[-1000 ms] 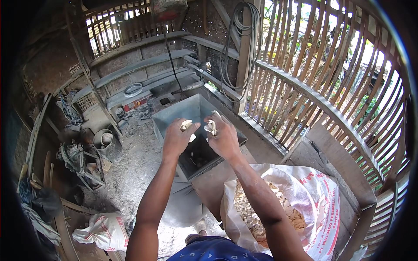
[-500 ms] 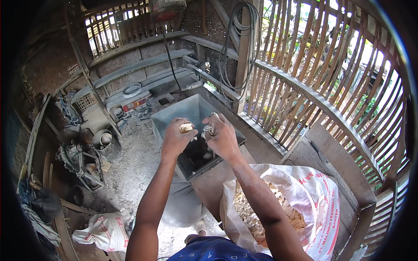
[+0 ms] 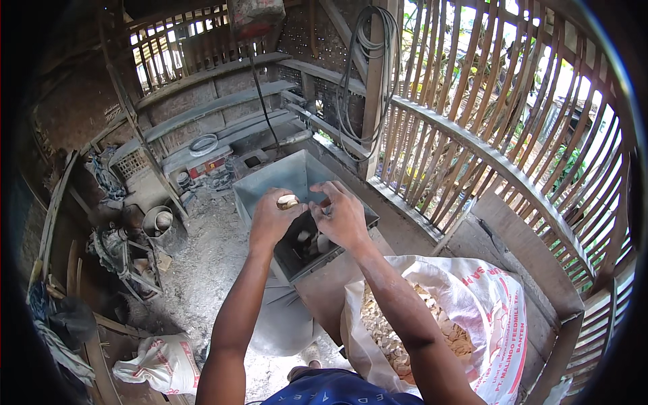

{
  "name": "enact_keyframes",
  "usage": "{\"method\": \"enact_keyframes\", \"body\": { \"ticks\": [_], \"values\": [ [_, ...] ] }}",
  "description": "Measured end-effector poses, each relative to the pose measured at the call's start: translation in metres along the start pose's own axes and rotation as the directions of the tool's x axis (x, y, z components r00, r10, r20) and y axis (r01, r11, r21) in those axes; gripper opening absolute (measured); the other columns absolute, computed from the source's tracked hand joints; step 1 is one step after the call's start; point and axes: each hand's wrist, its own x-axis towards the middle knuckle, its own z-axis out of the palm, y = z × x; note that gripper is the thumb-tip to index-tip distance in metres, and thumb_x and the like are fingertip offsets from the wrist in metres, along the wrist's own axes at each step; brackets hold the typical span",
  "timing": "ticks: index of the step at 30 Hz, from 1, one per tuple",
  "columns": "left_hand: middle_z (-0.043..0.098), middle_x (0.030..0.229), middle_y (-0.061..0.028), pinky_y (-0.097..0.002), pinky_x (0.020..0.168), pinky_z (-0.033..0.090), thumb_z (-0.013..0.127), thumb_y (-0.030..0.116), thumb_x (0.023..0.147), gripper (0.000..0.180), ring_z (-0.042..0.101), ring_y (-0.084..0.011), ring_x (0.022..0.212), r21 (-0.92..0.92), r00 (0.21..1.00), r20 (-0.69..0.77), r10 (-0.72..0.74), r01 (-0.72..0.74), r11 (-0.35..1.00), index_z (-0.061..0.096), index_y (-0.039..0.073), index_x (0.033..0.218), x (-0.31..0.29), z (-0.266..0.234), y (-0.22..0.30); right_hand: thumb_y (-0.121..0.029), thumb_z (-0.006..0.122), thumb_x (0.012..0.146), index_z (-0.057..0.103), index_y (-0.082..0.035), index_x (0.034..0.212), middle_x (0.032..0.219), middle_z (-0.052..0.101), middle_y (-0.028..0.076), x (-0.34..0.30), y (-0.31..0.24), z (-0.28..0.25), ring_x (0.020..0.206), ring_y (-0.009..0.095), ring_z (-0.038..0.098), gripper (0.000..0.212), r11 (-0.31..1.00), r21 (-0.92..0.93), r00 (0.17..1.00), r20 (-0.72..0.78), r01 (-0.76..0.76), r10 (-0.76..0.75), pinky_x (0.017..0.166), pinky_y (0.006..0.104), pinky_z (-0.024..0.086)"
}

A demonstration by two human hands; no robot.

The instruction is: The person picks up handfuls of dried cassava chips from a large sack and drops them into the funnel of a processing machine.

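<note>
Over the square metal hopper (image 3: 270, 177), my left hand (image 3: 270, 223) is closed around pale dried chips (image 3: 288, 200), some showing between thumb and fingers. My right hand (image 3: 343, 219) is beside it, palm turned inward. Its fingers and thumb stand apart around a dark gap, and a small whitish spot near the thumb is too unclear to name. Below the hands, several loose pale chips (image 3: 309, 241) are in the hopper's dark mouth, some blurred. Under my right forearm, an open white woven sack (image 3: 496, 297) holds many more of the chips.
A board (image 3: 324, 293) adjoins the hopper's near side. A slatted wall (image 3: 472, 145) rises at right, with a coiled hose (image 3: 351, 101) on a post. A bucket (image 3: 164, 228) and a metal frame (image 3: 138, 270) stand at left, above another white sack (image 3: 162, 361). A dark cable (image 3: 262, 94) hangs behind the hopper.
My right hand's fingers have loosened, and the pale pieces seen in it earlier are mostly gone. More pale chips show below in the hopper's mouth. My left hand still grips its chips.
</note>
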Motion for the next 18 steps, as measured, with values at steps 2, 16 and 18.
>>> {"method": "enact_keyframes", "body": {
  "ticks": [2,16,18],
  "values": [
    [0.066,0.096,-0.0072,-0.0292,0.067,0.054,0.081,0.014,0.077,0.026,0.067,-0.0156,0.082,0.060,0.999,0.012,0.038,-0.038,0.997,0.071,0.000,0.096,-0.001,-0.002,0.000,-0.018,0.072,0.082,0.068,-0.008,0.109,0.106,0.068,0.010,0.000,-0.002,0.001,0.078,0.029,0.067,0.028,0.999,-0.030,1.000,-0.009,0.010,-0.011,0.072,0.0400,0.053],
    [0.072,0.110,-0.0137,-0.0357,0.081,0.054,0.066,0.012,0.090,0.021,0.071,-0.0250,0.095,0.235,0.966,0.008,0.257,-0.252,0.939,0.072,0.003,0.108,-0.005,-0.017,0.003,-0.040,0.076,0.086,0.071,0.002,0.102,0.101,0.072,0.013,-0.085,-0.014,-0.093,0.089,0.027,0.070,0.045,0.975,0.184,0.992,0.002,-0.121,0.123,0.081,0.0371,0.055],
    [0.072,0.108,-0.0124,-0.0345,0.087,0.053,0.063,0.001,0.091,0.014,0.069,-0.0280,0.095,0.135,0.876,-0.236,0.421,-0.400,0.907,0.071,0.001,0.102,-0.025,-0.007,0.039,-0.042,0.075,0.088,0.071,0.002,0.105,0.102,0.072,0.014,-0.143,-0.002,-0.118,0.088,0.026,0.071,0.047,0.937,0.180,0.954,0.082,-0.299,0.288,0.081,0.0363,0.055]
  ]
}}
